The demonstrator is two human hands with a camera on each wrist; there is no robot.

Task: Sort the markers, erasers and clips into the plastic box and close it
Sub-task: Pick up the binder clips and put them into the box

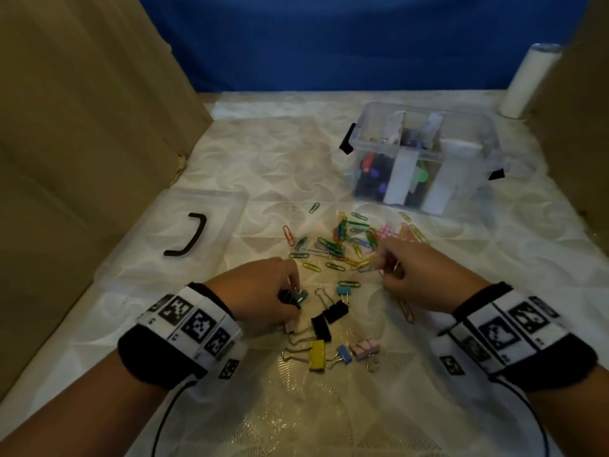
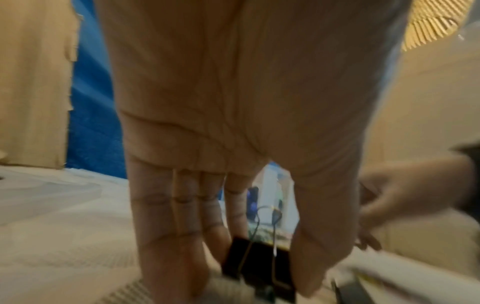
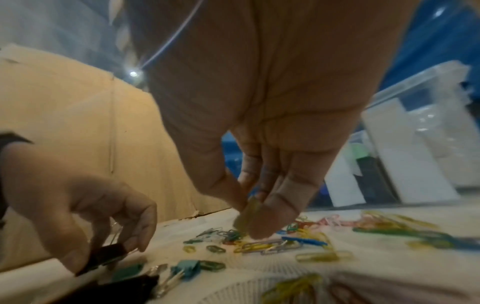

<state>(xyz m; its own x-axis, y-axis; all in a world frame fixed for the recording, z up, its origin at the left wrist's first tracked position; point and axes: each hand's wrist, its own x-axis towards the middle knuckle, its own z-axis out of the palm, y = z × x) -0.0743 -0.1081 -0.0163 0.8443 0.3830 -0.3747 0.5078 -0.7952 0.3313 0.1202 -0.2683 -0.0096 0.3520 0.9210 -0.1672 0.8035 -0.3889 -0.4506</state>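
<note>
A clear plastic box (image 1: 375, 117) with white dividers stands open at the back right, markers (image 1: 370, 174) in its left compartment. Coloured paper clips (image 1: 342, 240) lie scattered in front of it. Several binder clips (image 1: 324, 319) lie near the front. My left hand (image 1: 263, 291) pinches a black binder clip (image 2: 257, 265) between thumb and fingers, low over the cloth. My right hand (image 1: 412, 278) pinches a yellowish paper clip (image 3: 248, 214) at the near edge of the paper clip pile; the box (image 3: 415, 131) shows behind it.
The clear lid (image 1: 171, 239) with a black handle (image 1: 189, 235) lies flat at the left. Cardboard walls (image 1: 82, 143) close both sides and a blue cloth hangs behind. A white cylinder (image 1: 527, 80) stands at the back right. A patterned white cloth (image 1: 263, 159) covers the table.
</note>
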